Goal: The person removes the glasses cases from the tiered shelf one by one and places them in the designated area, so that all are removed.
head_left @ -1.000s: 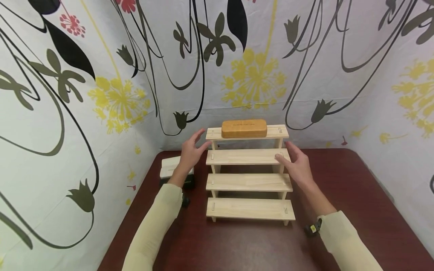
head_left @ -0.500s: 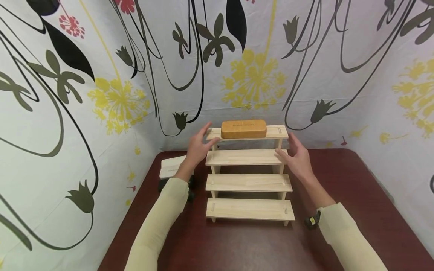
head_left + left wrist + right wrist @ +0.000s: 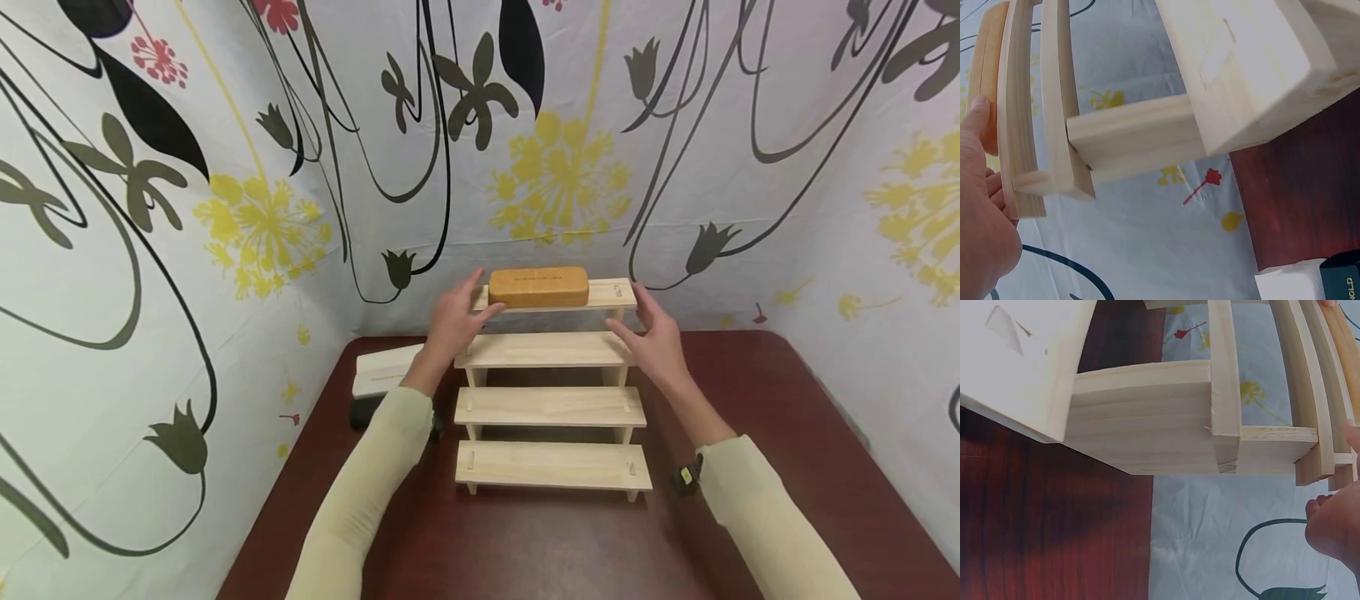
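An orange-tan case, apparently a glasses case point(image 3: 538, 287), lies lengthwise on the top step of a pale wooden tiered shelf point(image 3: 551, 406). My left hand point(image 3: 453, 325) is at the case's left end, thumb in front and fingers toward the back. In the left wrist view its thumb point(image 3: 979, 112) overlaps the case point(image 3: 990, 81); firm contact is hard to tell. My right hand point(image 3: 660, 346) stands at the right end of the top step, thumb and fingers spread, apart from the case. Only part of that hand point(image 3: 1335, 519) shows in the right wrist view.
A white-and-dark box point(image 3: 375, 379) sits on the dark red table point(image 3: 555, 542), left of the shelf and partly behind my left arm. Patterned cloth point(image 3: 420, 242) hangs close behind the shelf and along both sides.
My left hand has moved right and slightly up, from beside the shelf to the case's left end. The right hand has shifted slightly up along the shelf's right side. Case and shelf stay put.
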`<state>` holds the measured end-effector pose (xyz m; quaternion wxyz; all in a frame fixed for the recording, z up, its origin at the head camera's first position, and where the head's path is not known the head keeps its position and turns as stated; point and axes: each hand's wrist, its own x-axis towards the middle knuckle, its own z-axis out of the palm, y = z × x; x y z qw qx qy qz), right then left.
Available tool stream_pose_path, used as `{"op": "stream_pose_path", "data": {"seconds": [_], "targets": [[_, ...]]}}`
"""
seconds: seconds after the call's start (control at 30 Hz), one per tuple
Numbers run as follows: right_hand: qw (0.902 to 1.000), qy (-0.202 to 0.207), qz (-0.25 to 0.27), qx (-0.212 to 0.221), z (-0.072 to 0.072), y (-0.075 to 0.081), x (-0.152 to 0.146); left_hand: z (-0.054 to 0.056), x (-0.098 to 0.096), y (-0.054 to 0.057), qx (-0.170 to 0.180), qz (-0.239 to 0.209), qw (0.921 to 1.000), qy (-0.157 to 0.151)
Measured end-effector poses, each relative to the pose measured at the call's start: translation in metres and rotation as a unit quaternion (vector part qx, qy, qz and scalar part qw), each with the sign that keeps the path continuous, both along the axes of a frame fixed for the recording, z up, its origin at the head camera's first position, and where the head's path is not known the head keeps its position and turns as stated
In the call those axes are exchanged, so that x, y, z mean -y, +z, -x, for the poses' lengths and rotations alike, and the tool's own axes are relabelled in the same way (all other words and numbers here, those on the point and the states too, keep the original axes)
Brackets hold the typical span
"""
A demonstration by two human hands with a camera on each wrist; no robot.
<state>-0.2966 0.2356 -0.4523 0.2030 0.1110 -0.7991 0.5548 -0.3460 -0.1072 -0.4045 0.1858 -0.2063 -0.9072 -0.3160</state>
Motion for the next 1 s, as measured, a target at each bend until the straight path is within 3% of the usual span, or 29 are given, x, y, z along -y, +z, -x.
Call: {"op": "stream_pose_path", "data": {"seconds": [0.37,0.73,1.0], "targets": [[0.9996,-0.003,-0.026,0.007,0.007,0.007,0.006,0.001,-0.016,0.005,-0.007,0.049,0.9987,0.013],[0.9967,-0.029,-0.071,0.026,0.014,0.012,0.006,-0.002,-0.018,0.008,0.009,0.035,0.9994,0.000],[0.9967,-0.024,-0.069,0.037,0.017,0.013,0.004,0.000,-0.016,0.009,0.023,0.026,0.9993,-0.013]]}}
